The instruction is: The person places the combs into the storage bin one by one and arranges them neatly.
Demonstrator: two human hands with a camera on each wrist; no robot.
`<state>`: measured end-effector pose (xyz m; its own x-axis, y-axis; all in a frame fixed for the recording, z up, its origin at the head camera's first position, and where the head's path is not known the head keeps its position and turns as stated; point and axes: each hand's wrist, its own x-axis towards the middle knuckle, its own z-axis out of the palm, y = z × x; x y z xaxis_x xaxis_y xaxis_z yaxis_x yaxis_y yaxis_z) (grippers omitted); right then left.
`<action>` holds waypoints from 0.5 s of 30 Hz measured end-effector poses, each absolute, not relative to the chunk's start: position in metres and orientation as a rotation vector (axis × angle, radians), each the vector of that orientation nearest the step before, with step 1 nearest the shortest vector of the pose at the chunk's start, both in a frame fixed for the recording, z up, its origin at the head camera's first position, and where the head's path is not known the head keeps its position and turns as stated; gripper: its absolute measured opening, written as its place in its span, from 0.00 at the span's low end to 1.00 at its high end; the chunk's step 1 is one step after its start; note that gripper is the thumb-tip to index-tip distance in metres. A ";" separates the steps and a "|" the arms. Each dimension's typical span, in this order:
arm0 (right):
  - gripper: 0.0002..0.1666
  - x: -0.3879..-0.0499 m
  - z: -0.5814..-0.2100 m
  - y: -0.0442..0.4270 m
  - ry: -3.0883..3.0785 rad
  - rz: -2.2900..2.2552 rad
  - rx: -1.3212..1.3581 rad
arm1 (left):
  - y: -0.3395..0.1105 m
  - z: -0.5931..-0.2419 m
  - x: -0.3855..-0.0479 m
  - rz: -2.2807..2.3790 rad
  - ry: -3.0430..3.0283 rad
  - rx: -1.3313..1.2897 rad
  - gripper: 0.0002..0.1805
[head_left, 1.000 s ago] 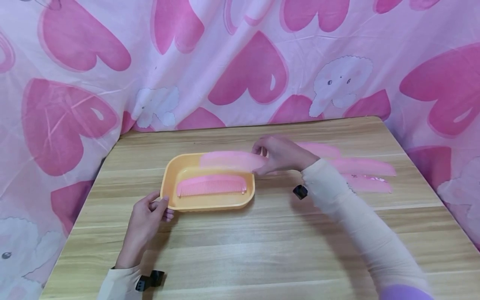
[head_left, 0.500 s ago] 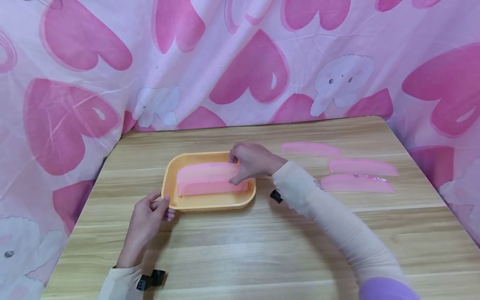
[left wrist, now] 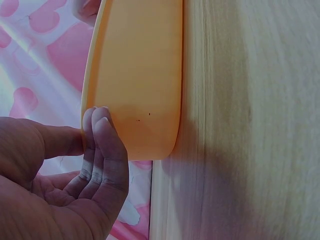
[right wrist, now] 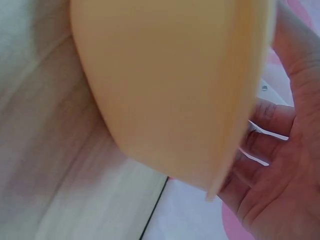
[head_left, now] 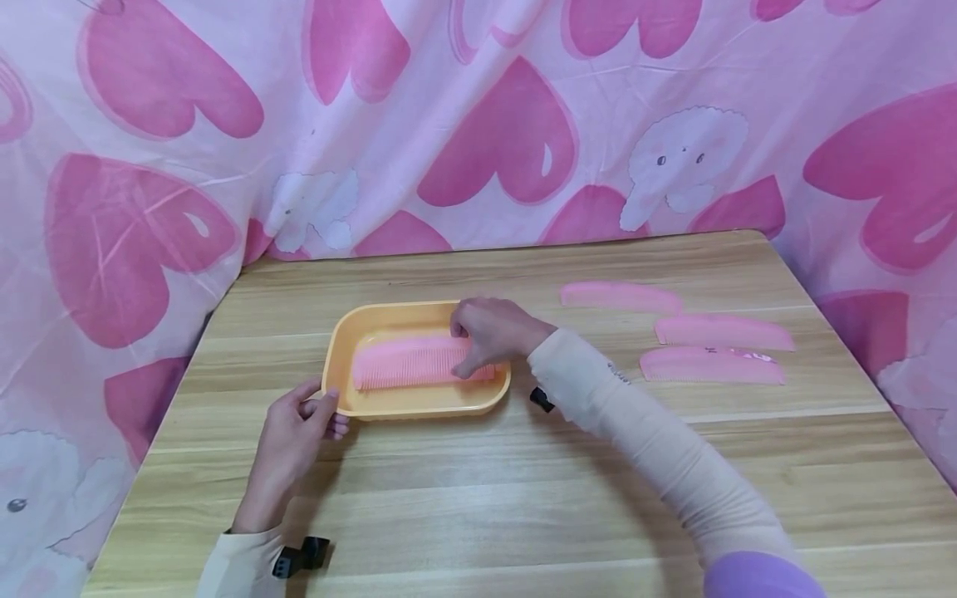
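A yellow-orange plastic tray stands on the table, left of the middle in the head view. My left hand pinches its near left corner between thumb and fingers; the left wrist view shows these fingers against the outer wall. Inside the tray lies a pink comb, teeth toward me, covering most of a second pink comb beneath it. My right hand reaches over the tray's right end and pinches the upper comb's right end. In the right wrist view the tray wall hides the fingertips and combs.
Several more pink combs lie on the wooden table to the right: one comb at the back, another comb further right, and a comb with a printed mark nearest. A pink heart-patterned curtain hangs behind the table.
My right hand has carried a pink comb left from beyond the tray's right rim and lowered it over the comb inside. My left hand has stayed on the tray corner.
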<state>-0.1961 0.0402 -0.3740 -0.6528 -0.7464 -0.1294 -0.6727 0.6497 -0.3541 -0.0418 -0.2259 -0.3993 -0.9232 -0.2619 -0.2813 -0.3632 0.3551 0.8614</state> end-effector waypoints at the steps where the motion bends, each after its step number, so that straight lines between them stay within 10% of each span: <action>1: 0.27 -0.196 -0.375 0.040 2.602 -0.398 -1.142 | -0.226 -0.399 -0.042 1.636 2.503 -0.583 0.27; 15: 0.25 -0.194 -0.388 0.034 2.638 -0.297 -1.134 | -0.226 -0.398 -0.042 1.645 2.494 -0.593 0.27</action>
